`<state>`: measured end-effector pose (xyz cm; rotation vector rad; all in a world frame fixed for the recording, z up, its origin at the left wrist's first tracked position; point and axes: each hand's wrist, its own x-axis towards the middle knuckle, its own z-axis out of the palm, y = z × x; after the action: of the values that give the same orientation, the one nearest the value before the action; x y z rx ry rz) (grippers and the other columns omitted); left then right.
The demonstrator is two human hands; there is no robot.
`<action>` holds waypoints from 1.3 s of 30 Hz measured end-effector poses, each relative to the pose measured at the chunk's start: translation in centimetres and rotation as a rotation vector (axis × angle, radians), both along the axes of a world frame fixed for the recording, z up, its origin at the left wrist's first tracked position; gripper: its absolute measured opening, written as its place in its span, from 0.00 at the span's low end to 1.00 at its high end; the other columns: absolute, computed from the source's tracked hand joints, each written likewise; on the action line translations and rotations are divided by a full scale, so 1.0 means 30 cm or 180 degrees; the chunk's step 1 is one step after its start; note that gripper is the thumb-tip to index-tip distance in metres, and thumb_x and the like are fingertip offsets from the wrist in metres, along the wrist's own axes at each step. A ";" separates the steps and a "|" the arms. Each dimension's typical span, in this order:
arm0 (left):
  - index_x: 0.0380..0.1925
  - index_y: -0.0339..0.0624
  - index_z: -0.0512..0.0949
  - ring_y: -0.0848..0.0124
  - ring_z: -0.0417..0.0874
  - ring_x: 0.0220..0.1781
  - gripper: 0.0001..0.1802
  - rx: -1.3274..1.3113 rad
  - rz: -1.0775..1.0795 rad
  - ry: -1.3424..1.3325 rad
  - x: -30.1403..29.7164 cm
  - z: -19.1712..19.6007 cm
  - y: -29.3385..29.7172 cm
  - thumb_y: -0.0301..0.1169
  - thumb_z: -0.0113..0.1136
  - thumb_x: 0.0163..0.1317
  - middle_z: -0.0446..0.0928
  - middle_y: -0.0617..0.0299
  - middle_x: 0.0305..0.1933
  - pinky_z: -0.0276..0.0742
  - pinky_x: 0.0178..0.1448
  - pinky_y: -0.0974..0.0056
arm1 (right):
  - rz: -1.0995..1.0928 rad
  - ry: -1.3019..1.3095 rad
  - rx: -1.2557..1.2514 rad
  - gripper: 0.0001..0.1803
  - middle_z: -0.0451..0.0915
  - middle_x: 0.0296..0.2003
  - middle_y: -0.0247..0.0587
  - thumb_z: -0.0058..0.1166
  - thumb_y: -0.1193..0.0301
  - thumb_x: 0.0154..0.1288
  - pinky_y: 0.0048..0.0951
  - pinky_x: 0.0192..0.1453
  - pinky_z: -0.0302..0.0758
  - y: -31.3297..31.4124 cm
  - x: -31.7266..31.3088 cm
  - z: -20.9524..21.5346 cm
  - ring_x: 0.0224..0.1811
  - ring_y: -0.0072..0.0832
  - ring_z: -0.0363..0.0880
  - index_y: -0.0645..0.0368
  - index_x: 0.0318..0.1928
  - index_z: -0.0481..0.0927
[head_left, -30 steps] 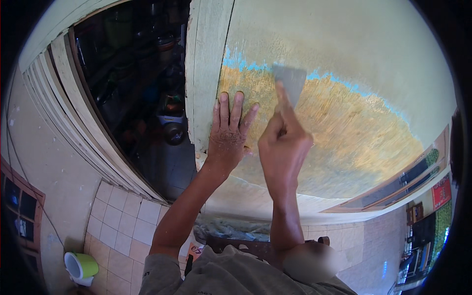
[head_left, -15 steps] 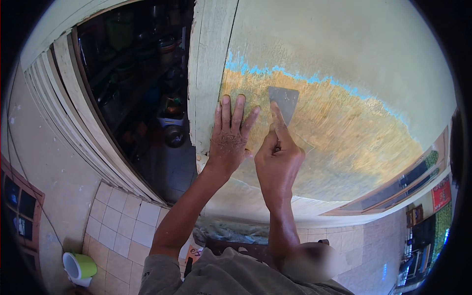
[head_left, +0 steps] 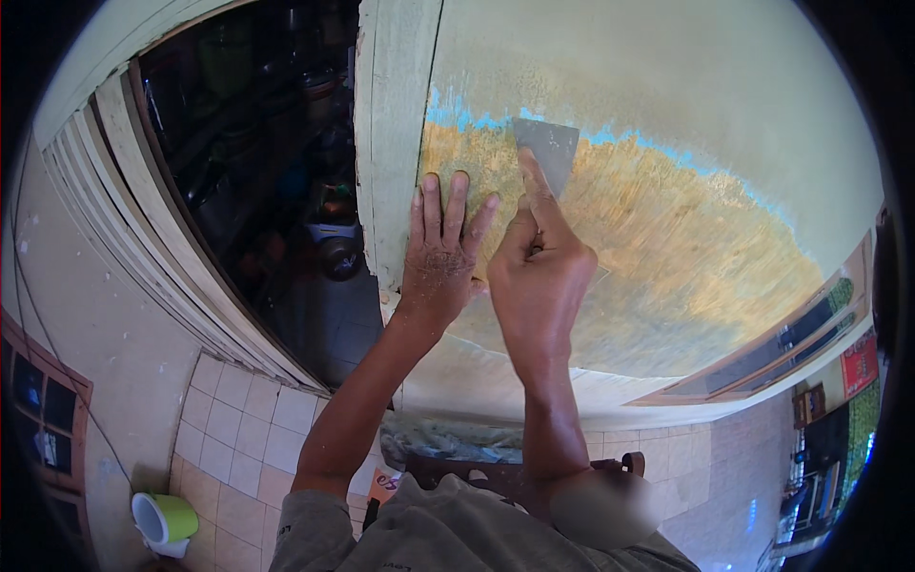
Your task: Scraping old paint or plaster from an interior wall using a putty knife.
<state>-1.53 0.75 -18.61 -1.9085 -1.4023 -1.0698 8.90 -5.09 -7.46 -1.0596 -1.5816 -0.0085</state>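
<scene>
The right hand (head_left: pixel 538 272) is clamped around the handle of a scraper (head_left: pixel 545 153), its forefinger stretched up along the back of the flat grey blade. The blade lies against the wall (head_left: pixel 686 124), its far edge at the line where the pale green paint meets a thin blue streak and the bare, yellowish-brown scraped patch (head_left: pixel 667 248) begins. The scraper sits just right of the left hand (head_left: pixel 440 257), near the left side of that patch.

The left hand holds nothing: its grip is apart, palm flat on the wall with the fingers spread and pointing up, just beside the right hand. Its skin is dusted with pale flecks. Just left of it runs a worn pale green door frame (head_left: pixel 396 143), and beyond that a dark doorway (head_left: pixel 267 162).

Far below, to the left, a green and white bucket (head_left: pixel 164 522) stands on the tiled floor (head_left: pixel 229 419).
</scene>
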 end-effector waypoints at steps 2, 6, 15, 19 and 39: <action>0.82 0.57 0.45 0.32 0.40 0.84 0.76 0.0025 -0.0026 -0.0034 -0.001 0.002 -0.006 0.54 0.83 0.34 0.36 0.42 0.85 0.43 0.84 0.35 | 0.0129 0.0040 0.0034 0.28 0.62 0.17 0.39 0.50 0.85 0.68 0.24 0.24 0.62 0.001 0.016 -0.010 0.21 0.12 0.59 0.53 0.66 0.81; 0.82 0.57 0.43 0.32 0.39 0.84 0.78 -0.0094 0.0031 0.0010 0.006 0.002 -0.003 0.54 0.83 0.33 0.36 0.40 0.85 0.43 0.84 0.35 | -0.0054 -0.0188 0.0127 0.30 0.65 0.13 0.44 0.54 0.84 0.62 0.31 0.22 0.66 0.007 0.045 -0.110 0.12 0.25 0.63 0.55 0.66 0.81; 0.82 0.57 0.44 0.31 0.41 0.84 0.77 0.0015 0.0096 0.0058 0.006 -0.003 0.002 0.53 0.83 0.34 0.37 0.40 0.85 0.44 0.84 0.36 | -0.0042 -0.0073 0.0212 0.30 0.62 0.15 0.45 0.51 0.85 0.65 0.27 0.23 0.63 0.002 0.013 -0.034 0.18 0.14 0.59 0.52 0.66 0.82; 0.82 0.57 0.44 0.31 0.41 0.84 0.77 -0.0044 0.0130 0.0104 0.004 -0.003 0.009 0.53 0.84 0.33 0.37 0.40 0.85 0.45 0.84 0.36 | -0.0068 0.0057 0.0004 0.30 0.62 0.15 0.47 0.51 0.85 0.65 0.27 0.23 0.63 -0.006 0.006 -0.068 0.19 0.14 0.60 0.52 0.66 0.82; 0.82 0.56 0.47 0.32 0.41 0.84 0.71 0.0184 0.0100 0.0002 0.016 -0.011 0.002 0.49 0.82 0.39 0.38 0.41 0.85 0.44 0.84 0.35 | -0.0012 -0.0204 0.0156 0.30 0.64 0.15 0.48 0.51 0.85 0.63 0.28 0.23 0.65 -0.022 0.025 -0.075 0.17 0.16 0.60 0.52 0.66 0.81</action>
<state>-1.05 0.82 -18.94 -1.8400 -1.3814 -1.0832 9.63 -5.74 -9.71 -1.0330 -1.6288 -0.0841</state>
